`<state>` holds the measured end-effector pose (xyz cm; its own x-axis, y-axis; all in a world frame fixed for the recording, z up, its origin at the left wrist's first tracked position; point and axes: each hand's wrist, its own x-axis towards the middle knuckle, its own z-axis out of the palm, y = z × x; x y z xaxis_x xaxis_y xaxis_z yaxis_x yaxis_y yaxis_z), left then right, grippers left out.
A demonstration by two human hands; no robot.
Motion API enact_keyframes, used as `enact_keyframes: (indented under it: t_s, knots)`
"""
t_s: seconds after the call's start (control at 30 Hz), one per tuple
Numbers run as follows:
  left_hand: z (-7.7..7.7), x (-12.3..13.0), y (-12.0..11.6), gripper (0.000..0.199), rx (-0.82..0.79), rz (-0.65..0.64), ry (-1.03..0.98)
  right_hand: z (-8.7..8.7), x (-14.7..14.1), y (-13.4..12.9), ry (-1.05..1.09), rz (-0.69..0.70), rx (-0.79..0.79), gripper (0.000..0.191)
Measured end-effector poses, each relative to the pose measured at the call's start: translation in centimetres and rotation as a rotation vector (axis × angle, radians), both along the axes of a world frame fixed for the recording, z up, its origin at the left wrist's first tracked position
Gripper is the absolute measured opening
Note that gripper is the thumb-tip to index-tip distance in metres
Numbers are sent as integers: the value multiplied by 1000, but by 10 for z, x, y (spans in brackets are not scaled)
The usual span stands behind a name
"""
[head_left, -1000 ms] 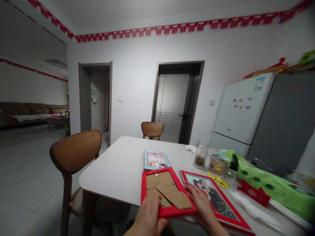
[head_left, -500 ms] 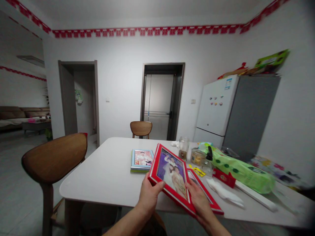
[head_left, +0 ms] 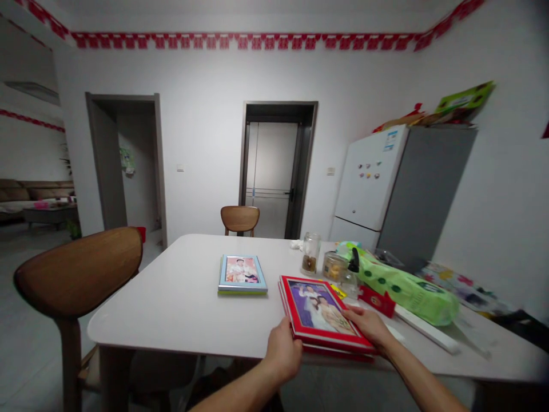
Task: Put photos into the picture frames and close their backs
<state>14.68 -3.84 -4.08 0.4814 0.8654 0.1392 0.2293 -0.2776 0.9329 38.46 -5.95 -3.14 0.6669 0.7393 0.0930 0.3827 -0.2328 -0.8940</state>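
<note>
A red picture frame (head_left: pixel 322 309) with a photo of two people lies nearly flat on top of another red frame at the table's near edge. My left hand (head_left: pixel 285 350) is closed at its lower left corner, fingers mostly hidden. On the right side, my right hand (head_left: pixel 369 328) grips the same frame, thumb over the top edge. Farther left on the white table (head_left: pixel 180 309) a light blue picture frame (head_left: pixel 242 271) rests on a green-edged one.
Right of the frames stand a glass jar (head_left: pixel 311 253), a jar of yellowish pieces (head_left: pixel 335 266), a red box (head_left: pixel 376 300) and a green plastic package (head_left: pixel 403 286). A white bar (head_left: pixel 426 329) lies nearby. Wooden chairs (head_left: pixel 81 269) stand at the left and far side.
Both hands have lowered the tilted red frame onto the other red frame, bringing it nearly level. The view has shifted slightly.
</note>
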Motion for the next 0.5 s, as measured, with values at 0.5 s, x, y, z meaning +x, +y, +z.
enact_keyframes:
  t_s: [0.5]
  knots:
    - [-12, -82, 52, 46, -43, 222, 93, 3, -106, 71, -739, 335, -46, 34]
